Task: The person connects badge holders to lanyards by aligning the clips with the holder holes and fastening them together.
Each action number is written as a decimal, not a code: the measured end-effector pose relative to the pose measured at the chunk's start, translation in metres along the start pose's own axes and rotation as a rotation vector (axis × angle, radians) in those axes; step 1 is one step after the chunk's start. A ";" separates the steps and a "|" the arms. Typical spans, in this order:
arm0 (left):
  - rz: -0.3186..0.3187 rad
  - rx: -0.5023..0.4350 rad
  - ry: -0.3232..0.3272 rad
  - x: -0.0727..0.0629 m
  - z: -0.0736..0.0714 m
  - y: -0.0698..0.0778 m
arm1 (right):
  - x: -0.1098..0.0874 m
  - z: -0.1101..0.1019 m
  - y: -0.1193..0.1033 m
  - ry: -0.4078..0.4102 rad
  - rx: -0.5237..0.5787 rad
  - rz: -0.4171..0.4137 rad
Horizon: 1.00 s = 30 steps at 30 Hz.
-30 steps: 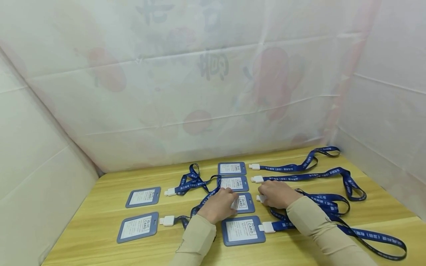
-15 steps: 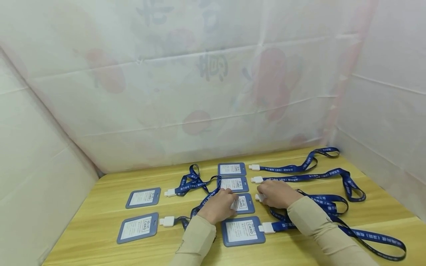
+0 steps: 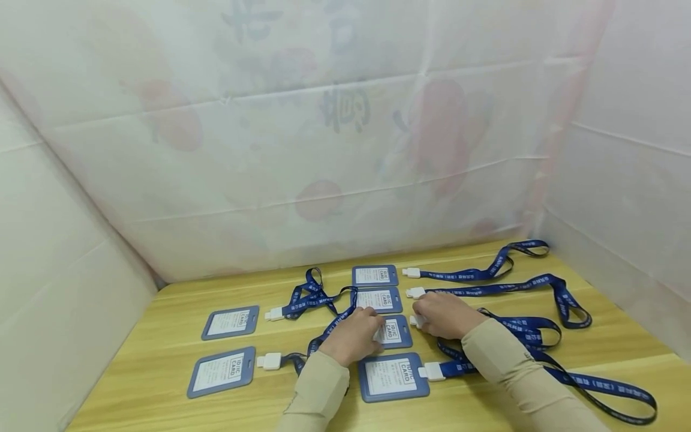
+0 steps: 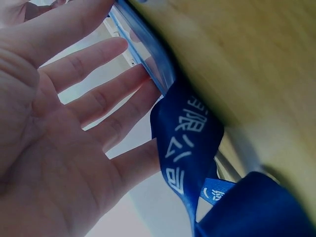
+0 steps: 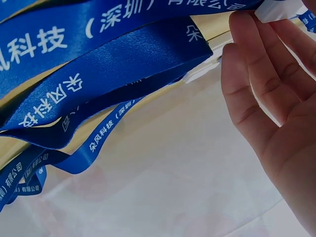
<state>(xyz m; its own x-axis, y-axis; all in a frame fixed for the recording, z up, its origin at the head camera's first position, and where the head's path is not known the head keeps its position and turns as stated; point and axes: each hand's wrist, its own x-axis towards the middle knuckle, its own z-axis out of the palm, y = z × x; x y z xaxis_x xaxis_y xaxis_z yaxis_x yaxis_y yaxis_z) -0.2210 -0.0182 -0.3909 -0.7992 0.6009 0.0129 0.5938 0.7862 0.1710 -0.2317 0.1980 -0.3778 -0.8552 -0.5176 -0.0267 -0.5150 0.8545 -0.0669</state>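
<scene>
My left hand [image 3: 353, 339] rests on the left part of a blue badge holder [image 3: 396, 332], third from the back in the middle column. In the left wrist view its fingers are nearly straight, touching the holder's edge [image 4: 148, 54], with a blue lanyard [image 4: 185, 133] beside the fingertips. My right hand [image 3: 445, 315] pinches the white clip [image 3: 417, 321] of a blue lanyard, just right of that holder and apart from it. In the right wrist view the fingertips are at the white clip [image 5: 279, 10]; its grip is partly cut off.
At the front, a badge holder [image 3: 393, 378] has a white clip [image 3: 433, 371] at its slot. Two more holders lie behind, facing loose lanyards [image 3: 459, 275]. On the left lie two holders [image 3: 222, 371], with clips [image 3: 272, 361] to their right. White sheets [image 3: 324, 150] surround the wooden table [image 3: 146, 372].
My right hand has shifted slightly left with the clip, nearer the badge holder. The left hand stays in place on the holder.
</scene>
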 end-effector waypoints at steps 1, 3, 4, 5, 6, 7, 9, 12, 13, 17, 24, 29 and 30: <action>-0.001 0.002 -0.001 0.000 0.000 0.000 | 0.001 0.000 0.000 -0.001 0.001 0.000; -0.002 0.004 -0.003 -0.001 0.000 -0.001 | 0.001 0.001 -0.001 -0.006 0.005 0.006; -0.002 0.003 -0.003 -0.001 0.000 -0.001 | 0.002 0.001 -0.001 -0.008 0.009 0.010; -0.001 0.001 -0.003 -0.001 0.000 -0.001 | 0.002 0.002 -0.001 -0.010 0.011 0.011; -0.001 0.000 -0.003 -0.001 0.000 -0.001 | 0.002 0.002 -0.002 -0.010 0.012 0.011; -0.001 0.000 -0.002 -0.001 0.000 -0.001 | 0.003 0.002 -0.002 -0.011 0.012 0.010; -0.001 0.000 0.000 -0.001 0.001 0.000 | 0.003 0.003 -0.002 -0.010 0.011 0.008; -0.005 -0.001 0.001 -0.001 0.001 0.000 | 0.002 0.003 -0.002 -0.008 0.008 0.005; -0.005 0.000 0.001 -0.001 0.001 0.000 | 0.002 0.003 -0.002 -0.007 0.007 0.004; -0.006 0.001 0.001 -0.001 0.000 0.000 | 0.002 0.002 -0.002 -0.003 0.000 -0.004; -0.003 -0.007 0.006 -0.001 0.001 -0.002 | 0.002 0.001 -0.004 -0.016 -0.009 0.005; 0.000 -0.008 0.011 0.000 0.002 -0.002 | 0.002 0.000 -0.005 -0.025 -0.005 0.003; 0.001 -0.004 0.011 0.000 0.002 -0.002 | 0.002 0.001 -0.005 -0.029 -0.003 0.006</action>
<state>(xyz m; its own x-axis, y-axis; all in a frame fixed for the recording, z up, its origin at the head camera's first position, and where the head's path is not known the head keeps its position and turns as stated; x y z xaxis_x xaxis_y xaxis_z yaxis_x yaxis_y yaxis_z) -0.2219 -0.0197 -0.3937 -0.7999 0.5997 0.0242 0.5940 0.7851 0.1754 -0.2302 0.1926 -0.3781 -0.8561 -0.5138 -0.0556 -0.5105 0.8575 -0.0642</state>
